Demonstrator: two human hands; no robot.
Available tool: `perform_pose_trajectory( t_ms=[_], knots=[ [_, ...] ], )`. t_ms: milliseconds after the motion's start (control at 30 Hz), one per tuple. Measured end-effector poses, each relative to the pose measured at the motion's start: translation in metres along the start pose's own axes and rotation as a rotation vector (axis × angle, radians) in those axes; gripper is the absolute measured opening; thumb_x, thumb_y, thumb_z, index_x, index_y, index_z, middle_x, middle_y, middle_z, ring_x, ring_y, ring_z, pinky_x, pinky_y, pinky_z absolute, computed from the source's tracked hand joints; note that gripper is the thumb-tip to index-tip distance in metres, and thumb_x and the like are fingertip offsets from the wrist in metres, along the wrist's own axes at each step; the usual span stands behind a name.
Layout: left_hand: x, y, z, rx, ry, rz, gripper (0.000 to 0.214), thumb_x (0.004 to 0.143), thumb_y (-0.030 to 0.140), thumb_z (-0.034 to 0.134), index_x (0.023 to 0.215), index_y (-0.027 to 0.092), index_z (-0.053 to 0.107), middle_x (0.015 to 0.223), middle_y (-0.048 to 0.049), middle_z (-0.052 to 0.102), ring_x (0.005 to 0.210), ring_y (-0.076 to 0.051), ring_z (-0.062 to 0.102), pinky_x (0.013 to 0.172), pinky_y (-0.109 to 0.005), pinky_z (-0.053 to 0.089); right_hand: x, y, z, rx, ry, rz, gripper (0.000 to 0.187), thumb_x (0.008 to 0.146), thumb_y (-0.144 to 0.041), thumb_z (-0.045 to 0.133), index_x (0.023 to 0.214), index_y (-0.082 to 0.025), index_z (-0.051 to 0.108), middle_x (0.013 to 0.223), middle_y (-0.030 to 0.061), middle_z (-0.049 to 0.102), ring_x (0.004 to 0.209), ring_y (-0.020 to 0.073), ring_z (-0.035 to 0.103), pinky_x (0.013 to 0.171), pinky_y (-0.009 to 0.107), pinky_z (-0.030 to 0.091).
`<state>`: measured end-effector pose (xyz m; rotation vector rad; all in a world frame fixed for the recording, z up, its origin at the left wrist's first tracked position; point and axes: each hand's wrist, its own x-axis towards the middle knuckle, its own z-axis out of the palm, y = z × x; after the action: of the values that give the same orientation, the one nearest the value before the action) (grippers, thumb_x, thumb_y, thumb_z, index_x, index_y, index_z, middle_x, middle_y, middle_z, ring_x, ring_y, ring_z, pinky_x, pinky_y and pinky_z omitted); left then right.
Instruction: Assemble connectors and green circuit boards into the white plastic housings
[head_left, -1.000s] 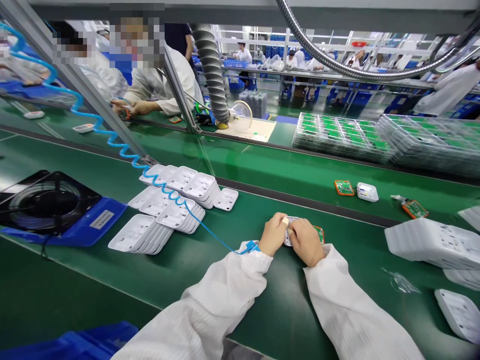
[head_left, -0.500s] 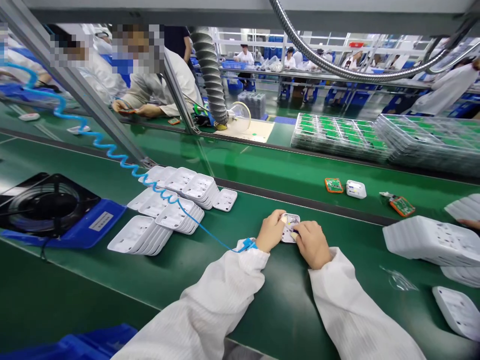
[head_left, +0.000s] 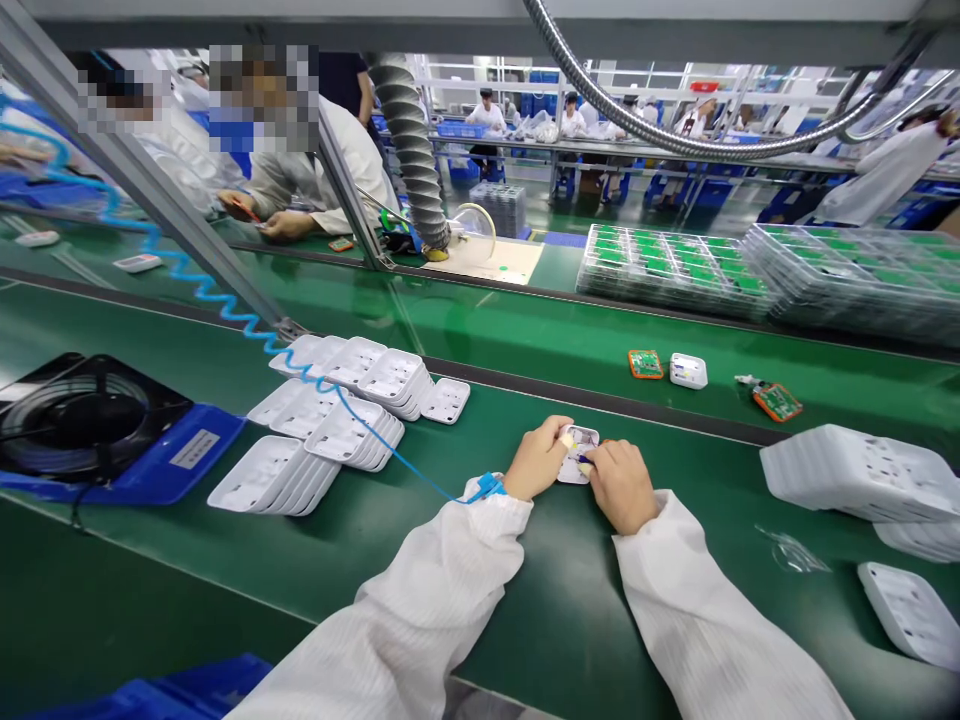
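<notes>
A small white plastic housing (head_left: 571, 468) with its hollow side up lies on the green bench between my hands. My left hand (head_left: 537, 460) grips its left edge, thumb over the rim, and a blue wrist strap (head_left: 487, 486) circles that wrist. At the housing's right side is my right hand (head_left: 624, 484), fingers closed and tips over the inside. Something small and dark shows at those fingertips; I cannot make out what it is. To the left stand stacks of larger white plastic covers (head_left: 341, 437), with a single cover (head_left: 445, 400) beside them.
Beyond the bench, a green belt (head_left: 517, 345) carries orange-edged circuit boards (head_left: 646, 364) and another white housing (head_left: 688, 371). More white covers (head_left: 855, 475) are piled right, near a clear plastic bag (head_left: 793, 552). A black fan (head_left: 94, 415) sits left; a blue coiled cord (head_left: 247, 325) crosses above the stacks.
On the far belt, the circuit boards and white housing have shifted left. Both my hands stay at the small housing; the dark bit at my right fingertips shows more clearly.
</notes>
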<state>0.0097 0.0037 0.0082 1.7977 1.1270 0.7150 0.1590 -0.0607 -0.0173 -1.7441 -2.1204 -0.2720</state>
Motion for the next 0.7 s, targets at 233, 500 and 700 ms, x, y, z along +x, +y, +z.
perform_pose_trajectory(
  t_ms=[233,500,700],
  knots=[
    [0.0,0.005,-0.005,0.008,-0.119,0.147,0.034,0.082,0.021,0.039,0.113,0.02,0.053,0.104,-0.0022,0.064,0.091,-0.015,0.058,0.081,-0.025,0.045,0.007,0.013,-0.005,0.133,-0.063,0.208,0.042,0.074,-0.038,0.06,0.107,-0.016,0.047,0.104,0.0113,0.053,0.093,0.026,0.045,0.075,0.036,0.034],
    [-0.001,0.007,-0.004,0.069,-0.092,0.163,0.036,0.081,0.016,0.036,0.111,0.022,0.056,0.11,-0.0003,0.063,0.097,-0.015,0.058,0.085,-0.025,0.043,0.01,0.006,-0.007,0.364,-0.273,0.208,0.02,0.079,-0.025,0.045,0.097,-0.018,0.042,0.088,0.0046,0.054,0.076,0.0182,0.051,0.066,0.028,0.035],
    [-0.002,0.005,0.0,0.054,-0.057,0.178,0.035,0.082,0.018,0.037,0.108,0.025,0.059,0.105,0.0022,0.065,0.093,-0.014,0.06,0.084,-0.024,0.044,0.009,-0.001,-0.005,0.34,-0.225,0.277,0.015,0.074,-0.021,0.047,0.088,-0.019,0.04,0.078,0.0021,0.054,0.065,0.0162,0.05,0.057,0.025,0.03]
  ],
)
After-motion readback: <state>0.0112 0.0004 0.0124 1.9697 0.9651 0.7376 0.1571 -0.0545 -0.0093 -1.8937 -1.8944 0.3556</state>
